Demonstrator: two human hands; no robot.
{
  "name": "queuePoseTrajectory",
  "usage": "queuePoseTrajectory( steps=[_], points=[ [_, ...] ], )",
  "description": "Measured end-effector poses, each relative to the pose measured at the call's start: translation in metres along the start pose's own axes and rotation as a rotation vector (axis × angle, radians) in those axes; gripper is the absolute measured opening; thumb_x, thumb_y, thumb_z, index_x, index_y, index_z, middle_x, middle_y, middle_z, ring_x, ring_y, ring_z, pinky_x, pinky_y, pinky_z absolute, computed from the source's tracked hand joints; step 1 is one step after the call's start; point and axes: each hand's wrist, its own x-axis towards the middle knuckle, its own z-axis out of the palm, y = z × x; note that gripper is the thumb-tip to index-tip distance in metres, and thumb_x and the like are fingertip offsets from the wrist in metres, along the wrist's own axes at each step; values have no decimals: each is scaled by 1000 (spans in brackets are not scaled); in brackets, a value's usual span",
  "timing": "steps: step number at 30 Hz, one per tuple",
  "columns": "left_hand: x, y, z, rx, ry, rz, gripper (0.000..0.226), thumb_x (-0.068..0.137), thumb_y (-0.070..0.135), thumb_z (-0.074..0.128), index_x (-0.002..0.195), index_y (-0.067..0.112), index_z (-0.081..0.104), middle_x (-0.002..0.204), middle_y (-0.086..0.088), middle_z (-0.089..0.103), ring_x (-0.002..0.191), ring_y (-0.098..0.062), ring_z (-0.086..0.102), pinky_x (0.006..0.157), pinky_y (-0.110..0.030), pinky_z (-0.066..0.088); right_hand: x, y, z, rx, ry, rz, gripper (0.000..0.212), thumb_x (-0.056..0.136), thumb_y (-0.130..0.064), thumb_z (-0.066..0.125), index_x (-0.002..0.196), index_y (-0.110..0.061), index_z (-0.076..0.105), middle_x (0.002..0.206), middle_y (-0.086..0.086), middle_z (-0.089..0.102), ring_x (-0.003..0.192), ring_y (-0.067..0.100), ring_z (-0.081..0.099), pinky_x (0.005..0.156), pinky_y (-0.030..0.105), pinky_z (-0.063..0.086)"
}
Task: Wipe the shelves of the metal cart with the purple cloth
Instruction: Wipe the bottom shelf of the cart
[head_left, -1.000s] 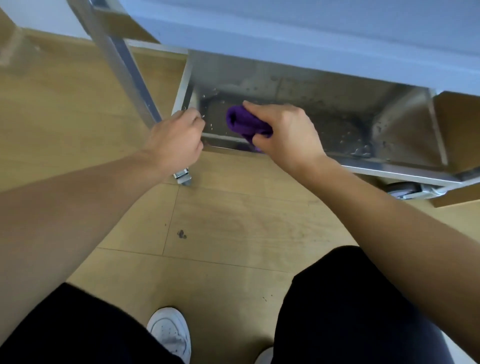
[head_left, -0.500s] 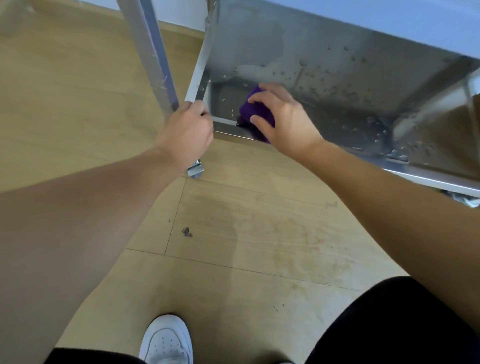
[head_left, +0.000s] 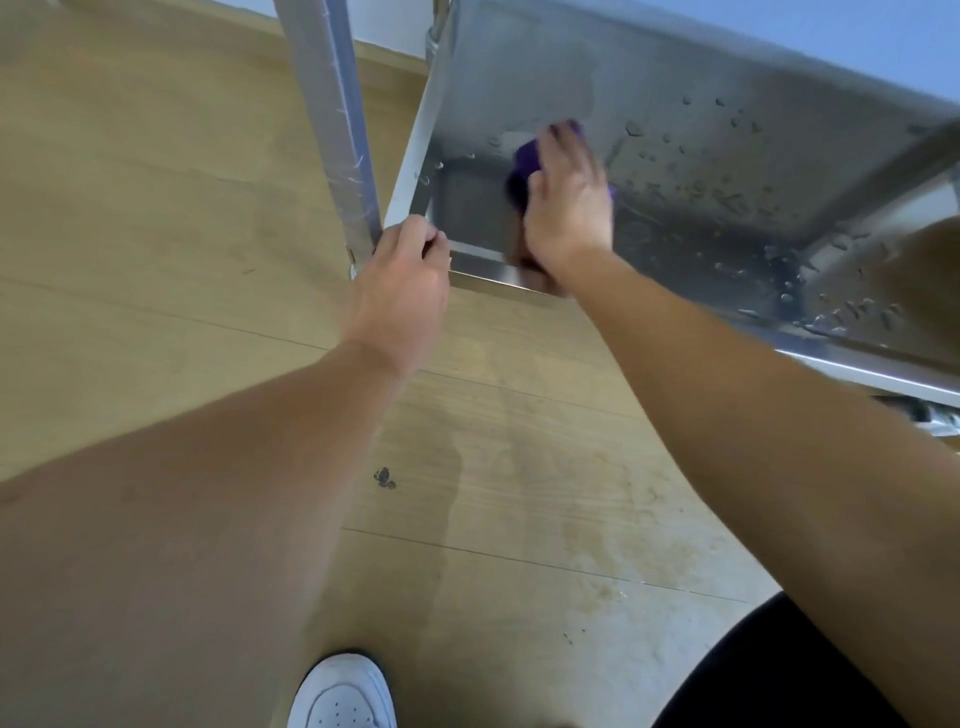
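1. The right hand (head_left: 569, 208) lies palm down on the purple cloth (head_left: 525, 162), fingers fairly flat and spread over it, pressing it onto the lower shelf (head_left: 701, 171) of the metal cart. Only bits of the cloth show, at 10 o'clock and 12 o'clock of the hand.
2. The cloth sits near the shelf's corner, toward the 12 o'clock part of the view, just inside the front rim (head_left: 485, 267).
3. The left hand (head_left: 402, 291) is curled closed around the foot of the cart's upright post (head_left: 332, 109), at the shelf corner, at 9 o'clock of the right hand. The two hands are near each other but not touching.
4. Water drops (head_left: 727, 197) speckle the shelf at 3 o'clock of the right hand.
5. Part of a caster (head_left: 935, 418) shows under the shelf at the right edge.
6. On the wooden floor (head_left: 156, 208), a white shoe (head_left: 340, 693) sits at 6 o'clock.
7. No brand, label or writing can be read anywhere.
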Motion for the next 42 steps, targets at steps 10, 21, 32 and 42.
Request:
queuePoseTrajectory(
  steps=[10,21,32,42],
  points=[
    [0,2,0,7,9,-12,22,87,1,57,108,-2,65,104,-13,58,94,-30,59,55,-36,48,43,-15,12,68,-123,-11,47,94,-7,38,141,-13,38,149,5,38,136,25,35,114,40,30],
    [-5,0,-2,28,-33,17,36,87,1,56,123,-1,58,112,-13,56,105,-27,56,63,-37,54,35,6,7,85,-184,-121,56,93,-8,43,146,-18,32,150,8,38,136,25,38,115,36,29],
    [-2,3,1,67,18,4,22,88,7,49,103,2,65,102,-11,58,100,-30,57,59,-38,53,-14,-26,16,120,-208,-332,56,91,-9,44,146,-16,36,154,1,34,142,22,30,118,39,23],
    [37,17,-4,-48,-25,33,26,95,17,44,97,5,67,103,-7,57,96,-24,55,72,-39,52,-13,45,-49,162,-256,89,56,96,-11,47,146,-28,32,149,4,39,128,25,44,103,35,44]
  ],
)
